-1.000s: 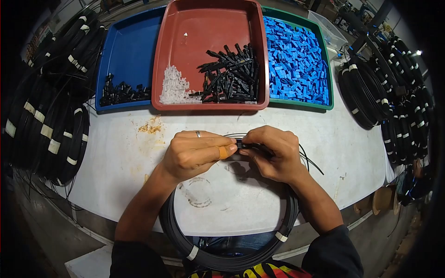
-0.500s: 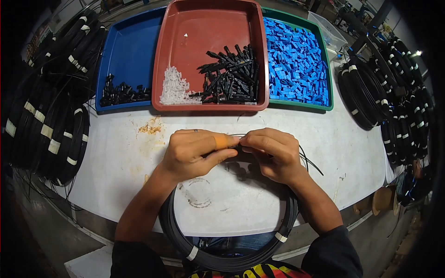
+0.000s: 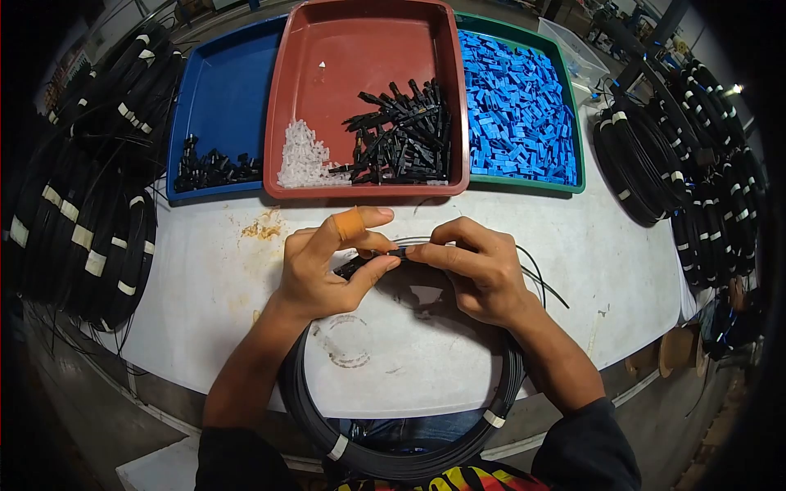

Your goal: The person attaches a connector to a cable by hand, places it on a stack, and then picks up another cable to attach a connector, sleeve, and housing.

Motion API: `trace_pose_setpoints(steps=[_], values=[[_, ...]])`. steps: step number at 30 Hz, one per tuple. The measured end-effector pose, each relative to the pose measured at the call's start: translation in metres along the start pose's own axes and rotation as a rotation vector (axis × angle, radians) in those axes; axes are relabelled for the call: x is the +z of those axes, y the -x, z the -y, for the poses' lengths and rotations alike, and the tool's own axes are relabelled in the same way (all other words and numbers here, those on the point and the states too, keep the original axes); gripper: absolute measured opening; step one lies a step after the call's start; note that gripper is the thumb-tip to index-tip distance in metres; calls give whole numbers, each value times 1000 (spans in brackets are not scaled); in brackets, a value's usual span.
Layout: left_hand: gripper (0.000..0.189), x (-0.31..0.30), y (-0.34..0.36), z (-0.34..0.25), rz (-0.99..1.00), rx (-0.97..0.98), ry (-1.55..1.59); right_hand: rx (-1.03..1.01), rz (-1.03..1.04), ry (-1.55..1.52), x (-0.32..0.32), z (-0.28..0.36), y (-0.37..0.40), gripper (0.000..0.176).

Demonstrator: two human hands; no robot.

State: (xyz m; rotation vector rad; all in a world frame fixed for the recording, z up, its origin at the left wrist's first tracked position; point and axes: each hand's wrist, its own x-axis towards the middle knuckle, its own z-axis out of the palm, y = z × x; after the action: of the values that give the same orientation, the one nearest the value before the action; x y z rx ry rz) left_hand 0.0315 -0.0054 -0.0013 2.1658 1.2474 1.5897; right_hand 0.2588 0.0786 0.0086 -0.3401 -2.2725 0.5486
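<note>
A coil of black cable (image 3: 413, 460), bound with white tape, rests partly on the white table and against my body. Above its far side, my left hand (image 3: 332, 266) pinches a small black connector (image 3: 396, 253) between thumb and a finger. An orange band wraps the raised index finger. My right hand (image 3: 479, 266) is closed at the connector's right end, its fingertips touching it; a bit of blue shows there. What else lies inside the right fingers is hidden. Loose cable ends (image 3: 550, 290) stick out right of this hand.
Behind my hands stand a blue tray (image 3: 221, 90) with small black parts, a red tray (image 3: 360, 49) with clear pieces and black connectors, and a green tray (image 3: 580, 164) of blue clips. Taped cable coils (image 3: 90, 221) hang at left, more coils (image 3: 639, 168) at right.
My left index finger has lifted away from the pinch, and the hands have drawn slightly apart. The black connector between them now shows. The view has shifted slightly.
</note>
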Motion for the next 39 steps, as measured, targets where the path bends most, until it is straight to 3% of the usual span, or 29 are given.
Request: trace_pose_setpoints(steps=[6, 9, 28, 32, 34, 35, 39], values=[[58, 0, -3, 1, -12, 12, -27, 52, 27, 10, 2, 3, -2, 53], [59, 1, -1, 2, -27, -11, -15, 73, -64, -27, 5, 3, -3, 50], [67, 1, 2, 3, 28, -58, 9, 79, 43, -45, 1, 2, -2, 48], [66, -18, -5, 9, -55, -79, 84, 50, 36, -26, 3, 1, -2, 47], [37, -40, -11, 21, -179, -174, 7, 44, 35, -39, 4, 0, -1, 47], [19, -56, -18, 20, -171, -235, -196, 51, 31, -45, 5, -1, 0, 46], [13, -97, -34, 46, -87, -177, -444, 70, 55, -45, 1, 2, -3, 45]])
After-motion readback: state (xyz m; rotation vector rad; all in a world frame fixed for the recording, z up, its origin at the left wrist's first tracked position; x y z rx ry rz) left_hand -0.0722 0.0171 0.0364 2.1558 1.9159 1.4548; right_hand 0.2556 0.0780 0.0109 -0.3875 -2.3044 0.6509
